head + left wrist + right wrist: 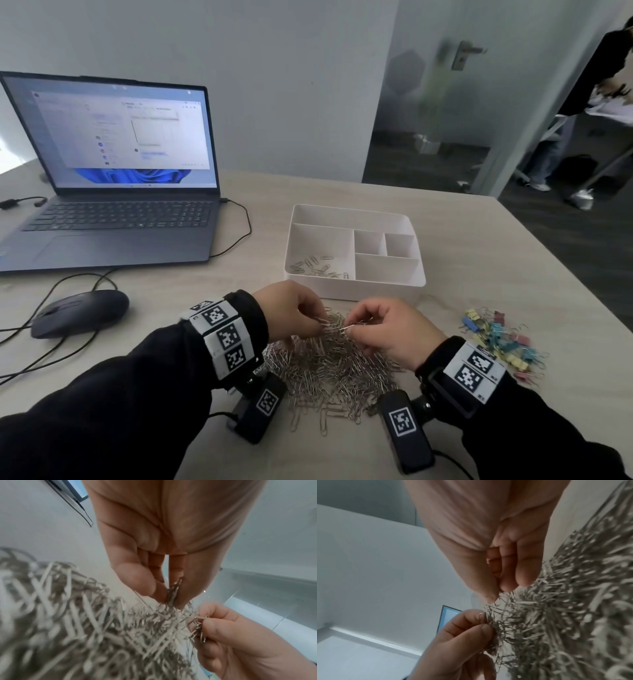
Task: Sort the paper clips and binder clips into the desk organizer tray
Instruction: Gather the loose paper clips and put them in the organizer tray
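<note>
Both my hands are down in the paper clips (329,363), a big silver heap on the desk (462,246) right in front of me. My left hand (291,313) has thumb and fingers curled, pinching a small bunch of clips at the far top of the heap; in the left wrist view the fingertips (150,586) close on the bunch (174,592), which hangs into the heap (85,628). My right hand (390,330) does the same just beside it, thumb and forefinger pinching a few clips; the other wrist view shows that hand (488,547) tight above the heap (573,601), with my left hand (462,642) low in frame gripping its own bunch. The two hands are near each other, fingertips nearly meeting over the heap, not touching as far as I can tell.

Right of the heap, binder clips (500,337) lie in a loose coloured scatter on the desk: yellow, blue, teal, pink. Apart from the silver heap.

Just beyond my hands sits the tray (356,289), white, with several compartments. The big left compartment holds a few loose paper clips (315,265); the other compartments show only white.

Left side: a mouse (80,311) with its cable, and further back an open laptop (109,212), screen on. Far right, past the desk, a person (599,85) stands at another surface.
</note>
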`<action>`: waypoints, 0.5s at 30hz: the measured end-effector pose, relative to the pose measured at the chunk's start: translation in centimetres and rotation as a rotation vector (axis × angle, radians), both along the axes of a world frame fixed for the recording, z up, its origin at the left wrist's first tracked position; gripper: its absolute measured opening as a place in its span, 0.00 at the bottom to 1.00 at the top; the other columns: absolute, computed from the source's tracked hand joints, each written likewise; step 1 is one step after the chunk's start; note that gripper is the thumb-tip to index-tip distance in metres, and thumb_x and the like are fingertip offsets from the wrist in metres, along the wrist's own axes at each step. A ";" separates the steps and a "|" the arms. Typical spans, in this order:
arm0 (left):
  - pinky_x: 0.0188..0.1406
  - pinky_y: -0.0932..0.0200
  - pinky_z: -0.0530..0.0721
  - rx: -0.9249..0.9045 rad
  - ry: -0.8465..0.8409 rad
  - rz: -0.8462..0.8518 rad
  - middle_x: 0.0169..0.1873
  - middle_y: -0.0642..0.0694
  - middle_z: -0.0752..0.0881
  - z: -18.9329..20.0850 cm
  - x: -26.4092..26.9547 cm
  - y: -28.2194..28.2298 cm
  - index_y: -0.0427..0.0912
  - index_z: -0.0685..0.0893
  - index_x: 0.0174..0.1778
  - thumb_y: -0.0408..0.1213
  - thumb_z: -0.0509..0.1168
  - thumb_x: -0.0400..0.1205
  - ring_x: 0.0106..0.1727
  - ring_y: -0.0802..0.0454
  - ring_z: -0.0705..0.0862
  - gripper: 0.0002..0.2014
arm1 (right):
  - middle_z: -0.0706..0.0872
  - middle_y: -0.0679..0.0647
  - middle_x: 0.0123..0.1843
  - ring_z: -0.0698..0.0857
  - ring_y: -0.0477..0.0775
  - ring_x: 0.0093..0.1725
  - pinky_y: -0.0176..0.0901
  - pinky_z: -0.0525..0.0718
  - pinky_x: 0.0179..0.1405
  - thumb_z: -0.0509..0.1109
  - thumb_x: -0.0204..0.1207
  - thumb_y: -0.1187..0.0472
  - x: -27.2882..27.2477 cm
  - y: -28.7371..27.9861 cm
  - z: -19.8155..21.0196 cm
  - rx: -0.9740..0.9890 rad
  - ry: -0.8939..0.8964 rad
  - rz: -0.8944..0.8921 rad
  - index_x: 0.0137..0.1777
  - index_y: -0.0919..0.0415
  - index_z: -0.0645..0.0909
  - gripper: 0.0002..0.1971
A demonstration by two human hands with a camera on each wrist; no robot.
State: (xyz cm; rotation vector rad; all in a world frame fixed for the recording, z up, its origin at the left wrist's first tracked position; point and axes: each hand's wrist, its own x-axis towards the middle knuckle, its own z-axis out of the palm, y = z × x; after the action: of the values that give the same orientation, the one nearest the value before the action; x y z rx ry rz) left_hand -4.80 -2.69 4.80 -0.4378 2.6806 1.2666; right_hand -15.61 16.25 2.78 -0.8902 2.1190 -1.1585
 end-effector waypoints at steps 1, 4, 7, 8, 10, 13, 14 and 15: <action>0.29 0.59 0.89 0.024 0.012 0.014 0.33 0.50 0.89 0.2 0.0 -0.1 0.47 0.90 0.40 0.34 0.75 0.75 0.30 0.57 0.87 0.03 | 0.90 0.51 0.33 0.88 0.52 0.32 0.57 0.90 0.44 0.79 0.73 0.61 -0.1 -0.1 0.2 -0.016 -0.006 0.005 0.42 0.52 0.89 0.03; 0.27 0.63 0.86 0.061 0.045 0.035 0.31 0.50 0.89 0.9 -0.3 -0.6 0.45 0.90 0.41 0.32 0.73 0.76 0.24 0.60 0.85 0.03 | 0.89 0.52 0.31 0.88 0.52 0.32 0.53 0.91 0.42 0.77 0.75 0.65 -0.5 -0.6 0.9 -0.067 -0.049 0.008 0.41 0.55 0.88 0.05; 0.26 0.64 0.85 0.088 0.100 0.078 0.29 0.51 0.88 2.0 -0.8 -1.4 0.43 0.90 0.41 0.32 0.73 0.76 0.24 0.62 0.84 0.02 | 0.88 0.53 0.30 0.86 0.51 0.31 0.47 0.88 0.38 0.76 0.76 0.71 -1.1 -1.4 2.0 -0.139 -0.116 -0.026 0.43 0.62 0.87 0.04; 0.26 0.63 0.85 0.095 0.126 0.100 0.29 0.51 0.88 2.3 -1.1 -1.8 0.43 0.90 0.41 0.32 0.74 0.76 0.25 0.61 0.84 0.02 | 0.88 0.53 0.30 0.86 0.51 0.31 0.46 0.88 0.37 0.76 0.75 0.72 -1.4 -1.7 2.4 -0.164 -0.137 -0.037 0.42 0.63 0.87 0.04; 0.26 0.62 0.86 0.104 0.186 0.147 0.31 0.50 0.89 3.1 -1.6 -2.7 0.44 0.90 0.41 0.33 0.74 0.76 0.28 0.60 0.85 0.02 | 0.88 0.53 0.31 0.86 0.50 0.32 0.45 0.87 0.36 0.76 0.75 0.72 -2.2 -2.6 3.1 -0.212 -0.162 -0.066 0.42 0.62 0.87 0.05; 0.26 0.63 0.86 0.108 0.268 0.217 0.36 0.47 0.90 4.2 -2.6 -3.7 0.43 0.89 0.43 0.34 0.74 0.77 0.33 0.59 0.87 0.01 | 0.87 0.52 0.32 0.86 0.50 0.33 0.45 0.88 0.37 0.76 0.75 0.72 -3.4 -4.2 4.0 -0.263 -0.148 -0.129 0.42 0.62 0.87 0.05; 0.25 0.64 0.86 0.108 0.287 0.246 0.37 0.47 0.90 4.4 -3.0 -3.9 0.43 0.89 0.43 0.34 0.74 0.77 0.35 0.57 0.87 0.01 | 0.87 0.52 0.32 0.86 0.49 0.33 0.45 0.88 0.38 0.76 0.75 0.72 -3.7 -4.8 4.3 -0.269 -0.133 -0.148 0.42 0.63 0.87 0.04; 0.25 0.64 0.86 0.108 0.304 0.276 0.38 0.46 0.90 4.6 -3.6 -4.1 0.42 0.89 0.44 0.34 0.74 0.77 0.35 0.57 0.87 0.02 | 0.86 0.52 0.33 0.85 0.49 0.33 0.45 0.89 0.38 0.76 0.75 0.71 -3.9 -5.4 4.5 -0.268 -0.113 -0.164 0.43 0.63 0.87 0.04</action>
State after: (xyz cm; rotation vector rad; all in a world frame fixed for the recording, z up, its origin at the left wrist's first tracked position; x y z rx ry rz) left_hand -8.36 -6.75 9.37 -0.6691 2.8501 1.6684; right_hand -19.55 10.88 7.27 -0.7546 2.0055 -1.5679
